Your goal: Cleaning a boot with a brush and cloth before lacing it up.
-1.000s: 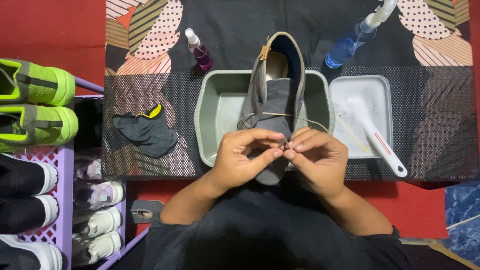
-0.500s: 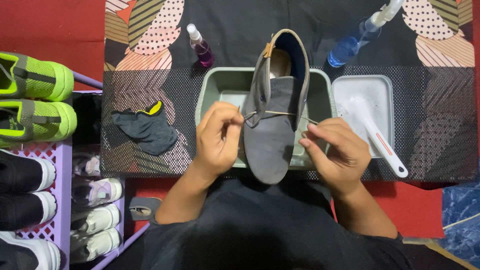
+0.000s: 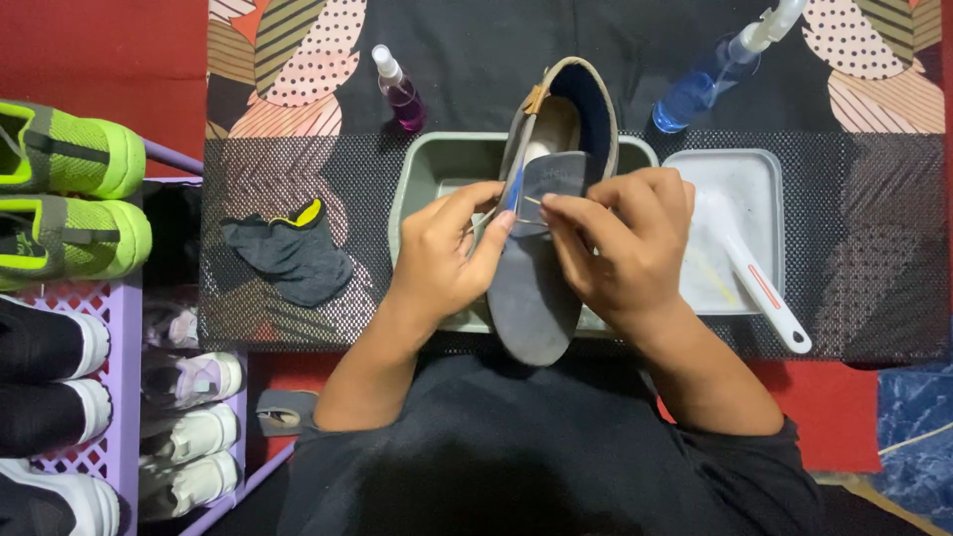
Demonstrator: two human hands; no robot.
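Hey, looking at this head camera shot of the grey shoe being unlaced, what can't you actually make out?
- Grey shoe: its lace eyelets, hidden behind the left hand and right hand.
- Lace: too thin to trace.
- Grey tub: its contents, blocked by shoe and hands.
- Blue spray bottle: nozzle cut off by the top edge.
- Green sneakers: cut off at the left edge.

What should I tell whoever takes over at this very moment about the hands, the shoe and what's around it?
Left hand: fingertips pinch the thin lace at the grey shoe, by the tongue.
Right hand: pinches the same lace from the other side, over the shoe's upper.
The shoe lies toe toward the person, over the grey tub.
Beside it: white tray with a white brush, blue spray bottle, small purple spray bottle, dark sock.
Done: lace looks pulled loose at the tongue.
Left: cannot tell how much lace remains threaded.
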